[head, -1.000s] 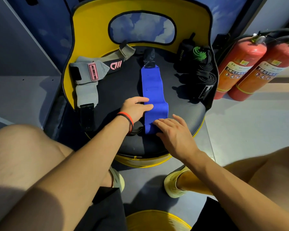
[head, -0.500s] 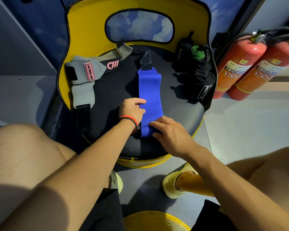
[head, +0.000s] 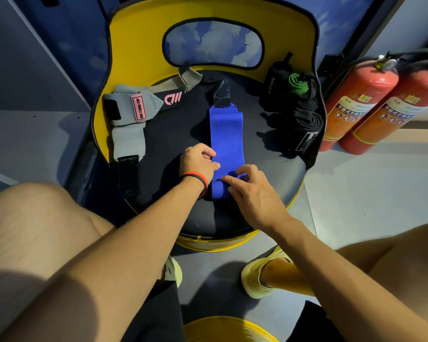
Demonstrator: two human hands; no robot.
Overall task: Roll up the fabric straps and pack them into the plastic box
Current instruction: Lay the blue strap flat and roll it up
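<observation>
While both hands work at its front, a round chair with a black padded seat [head: 277, 174] and a yellow backrest [head: 139, 45] fills the middle of the head view, serving as the work surface. Backrest has an oval cut-out showing a cloud-patterned blue panel behind.

Two red fire extinguishers [head: 371, 104] stand on the floor to the right of the chair, touching each other, just beside the seat edge.

Grey strap [head: 126, 119] with pink lettering and black tabs lies draped over the left side of the seat, one end hanging off the left front edge.

Blue strap [head: 226, 134] lies flat down the centre of the seat, running front to back, a black tab at its far end. Near end is turned over on itself into a short fold or first roll, between the two hands.

Rolled black straps [head: 304, 124] sit grouped at the right rear of the seat against the backrest; one shows a green coil [head: 298, 83] on top.

Left hand [head: 199, 162], red and black bands on the wrist, is curled with fingers pinching the left edge of the blue strap. Right hand [head: 251, 191] is partly open, thumb and fingertips pressing down on the folded near end.

Plastic box: cannot tell where it is.
</observation>
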